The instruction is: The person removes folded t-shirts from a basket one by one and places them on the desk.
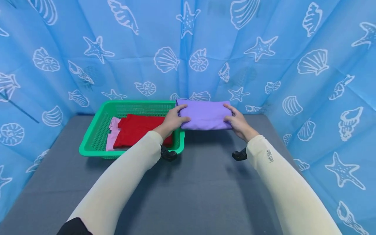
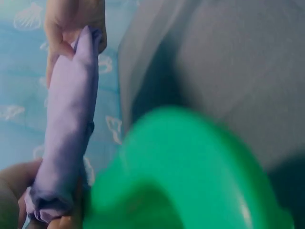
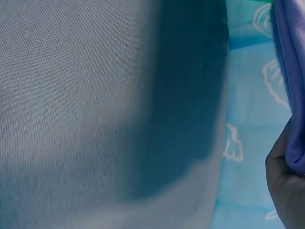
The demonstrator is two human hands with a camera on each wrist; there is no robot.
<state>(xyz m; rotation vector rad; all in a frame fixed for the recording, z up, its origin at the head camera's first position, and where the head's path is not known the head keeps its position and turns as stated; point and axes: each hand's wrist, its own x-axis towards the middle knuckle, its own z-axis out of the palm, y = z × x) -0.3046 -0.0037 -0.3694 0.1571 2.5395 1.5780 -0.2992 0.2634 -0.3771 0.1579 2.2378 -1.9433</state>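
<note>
A folded purple cloth [image 1: 205, 115] is held up above the grey surface, just right of the basket. My left hand [image 1: 174, 119] pinches its left end, thumb in front, and my right hand [image 1: 238, 123] grips the right end. Seen from the left wrist, the cloth [image 2: 71, 105] is a thick folded bundle between both hands. The right wrist view catches only an edge of the cloth [image 3: 296, 86] beside part of the right hand [image 3: 286, 191]. Whether it is a garment cannot be told.
A green plastic basket [image 1: 83, 143] stands at the left, its right rim below my left hand. Inside lie a folded red cloth [image 1: 138, 129] and a pink cloth [image 1: 112, 138]. Behind the grey table [image 1: 205, 192] hangs a blue curtain [image 1: 211, 42] with shell prints.
</note>
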